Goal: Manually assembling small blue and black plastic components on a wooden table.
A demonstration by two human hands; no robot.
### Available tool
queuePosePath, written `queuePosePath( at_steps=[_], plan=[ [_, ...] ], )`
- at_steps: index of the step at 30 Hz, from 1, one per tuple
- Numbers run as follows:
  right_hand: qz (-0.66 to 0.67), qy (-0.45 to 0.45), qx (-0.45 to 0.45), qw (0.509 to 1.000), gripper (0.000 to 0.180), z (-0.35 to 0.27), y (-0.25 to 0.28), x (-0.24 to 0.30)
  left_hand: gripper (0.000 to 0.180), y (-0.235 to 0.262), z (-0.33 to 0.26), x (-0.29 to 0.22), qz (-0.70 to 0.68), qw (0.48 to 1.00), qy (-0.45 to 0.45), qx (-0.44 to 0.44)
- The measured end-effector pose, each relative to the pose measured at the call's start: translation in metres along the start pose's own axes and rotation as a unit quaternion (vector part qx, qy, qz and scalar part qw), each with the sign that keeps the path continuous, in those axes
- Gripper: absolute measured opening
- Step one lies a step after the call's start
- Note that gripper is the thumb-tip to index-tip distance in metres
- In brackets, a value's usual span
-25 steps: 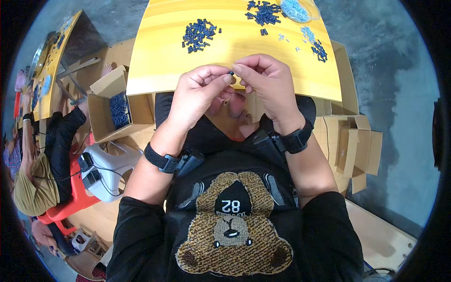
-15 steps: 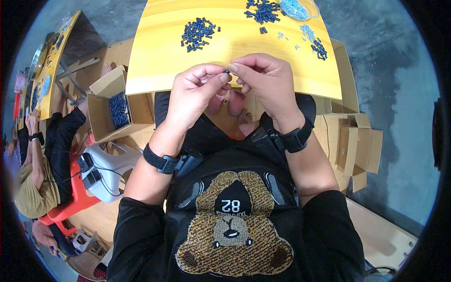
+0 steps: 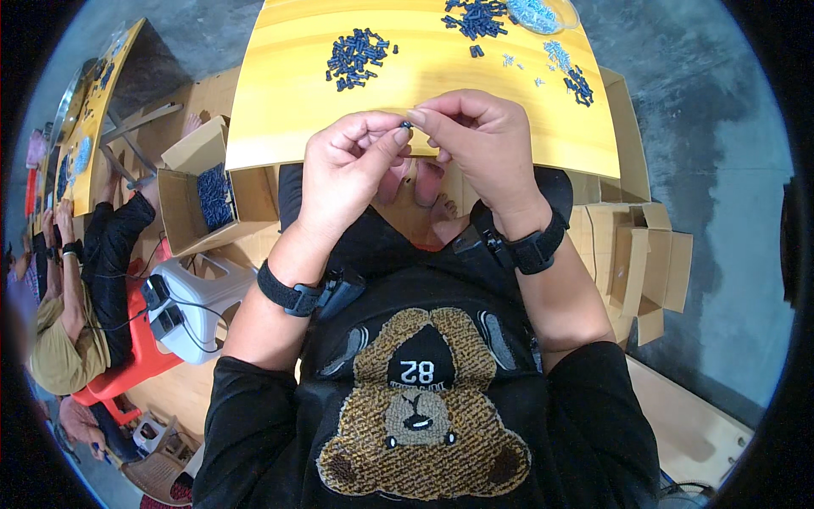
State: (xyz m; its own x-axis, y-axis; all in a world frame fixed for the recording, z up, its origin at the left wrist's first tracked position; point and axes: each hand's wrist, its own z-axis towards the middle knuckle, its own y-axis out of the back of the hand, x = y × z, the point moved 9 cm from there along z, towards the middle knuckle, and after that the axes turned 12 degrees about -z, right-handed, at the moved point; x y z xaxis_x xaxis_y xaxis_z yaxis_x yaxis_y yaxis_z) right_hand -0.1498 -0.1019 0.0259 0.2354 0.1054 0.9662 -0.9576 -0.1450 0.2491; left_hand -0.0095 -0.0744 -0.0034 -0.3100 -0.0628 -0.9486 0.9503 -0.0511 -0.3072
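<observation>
My left hand [image 3: 343,170] pinches a small dark part [image 3: 406,125] between thumb and forefinger, just above the table's near edge. My right hand [image 3: 482,144] meets it from the other side, its thumb and forefinger pressed together right at the part's end. Whatever those right fingertips hold is too small and covered to make out. Beyond my hands, a loose pile of small black cylindrical pieces [image 3: 358,58] lies on the yellow tabletop [image 3: 280,110]. A second black pile [image 3: 476,19] sits farther off, beside a clear bowl [image 3: 557,30] of small silvery-blue pieces.
On the table's right lie small silvery pieces [image 3: 558,55] and black pieces [image 3: 579,86]. An open cardboard box [image 3: 191,153] of dark parts stands at left, near a white stool [image 3: 191,314]. Another carton [image 3: 649,263] is at right. A co-worker [image 3: 68,339] sits at another table.
My two hands have shifted slightly, the pinched part tilting a little between the fingertips. At the left, the co-worker's hands have moved.
</observation>
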Motion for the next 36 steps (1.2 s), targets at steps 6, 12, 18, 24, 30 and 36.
queuePosePath(
  at_steps=[6, 12, 18, 24, 30, 36],
  plan=[
    [-0.03, 0.037, -0.048, 0.998, 0.011, -0.001, 0.0, 0.003, 0.012, 0.0, -0.003, -0.012, 0.088, 0.994, -0.055, -0.028],
    [-0.043, 0.023, -0.066, 0.997, 0.013, -0.002, -0.001, 0.0, 0.008, -0.006, -0.005, -0.035, 0.214, 0.96, -0.179, -0.041],
    [0.009, -0.02, -0.053, 0.998, 0.013, -0.002, -0.007, -0.002, 0.008, -0.001, -0.006, -0.033, 0.195, 0.961, -0.184, -0.065],
    [0.04, -0.013, -0.042, 0.998, 0.013, -0.001, -0.008, -0.006, 0.009, 0.003, -0.001, -0.009, 0.047, 0.998, -0.02, -0.041],
    [0.064, -0.04, -0.015, 0.997, 0.015, 0.001, -0.011, -0.015, 0.014, 0.004, 0.0, 0.002, -0.014, 1.0, 0.016, -0.005],
    [0.078, -0.056, 0.007, 0.995, 0.017, 0.0, -0.014, -0.017, 0.016, 0.006, -0.002, 0.006, -0.056, 0.997, 0.044, -0.008]
  ],
)
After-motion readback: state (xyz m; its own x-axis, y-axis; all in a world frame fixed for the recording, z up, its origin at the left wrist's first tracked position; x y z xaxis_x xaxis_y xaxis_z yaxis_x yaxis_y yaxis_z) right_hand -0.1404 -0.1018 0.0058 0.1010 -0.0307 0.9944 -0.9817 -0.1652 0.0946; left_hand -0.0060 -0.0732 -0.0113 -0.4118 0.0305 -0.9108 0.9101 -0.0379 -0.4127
